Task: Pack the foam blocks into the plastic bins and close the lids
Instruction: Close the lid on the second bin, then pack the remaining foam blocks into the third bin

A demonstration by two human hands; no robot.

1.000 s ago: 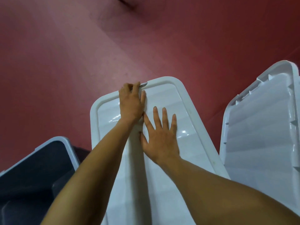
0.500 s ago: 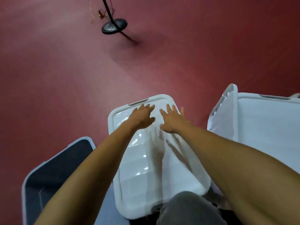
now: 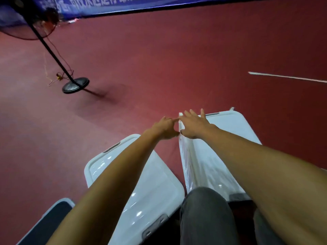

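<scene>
Underneath everything, a dark red floor [image 3: 159, 59] spreads out beyond both hands, bounded at its far edge by a blue banner [image 3: 123, 4] with pale lettering too blurred to read.

Nearer than the left hand and beneath its forearm sits a white plastic bin [image 3: 155, 183]. Its lid lies flat and shut, with a grey latch at the near end.

To the right of that, under the right forearm, is a second white bin [image 3: 235, 131]. Its top shows as a pale flat surface with a grey slot at the far rim.

A white lid [image 3: 185, 165] stands on its long edge along this bin's left side, running from the person's knee out to the hands.

Left of the left elbow, a grey bin [image 3: 68, 200] with a dark inside lies open.

A grey trouser leg [image 3: 203, 218] fills the gap between the forearms.

Far to the left of the hands, a black fan stand [image 3: 75, 85] leans on its round base.

The right hand [image 3: 194, 127] rests on the upright lid's far top corner, fingers straight and spread.

The left hand [image 3: 164, 129] is just beside it, index fingertip touching that same corner and the other fingers loosely bent. Whether it actually grasps the lid cannot be told.

Off to the right of the right hand, a thin white line [image 3: 286, 77] crosses the floor.
</scene>
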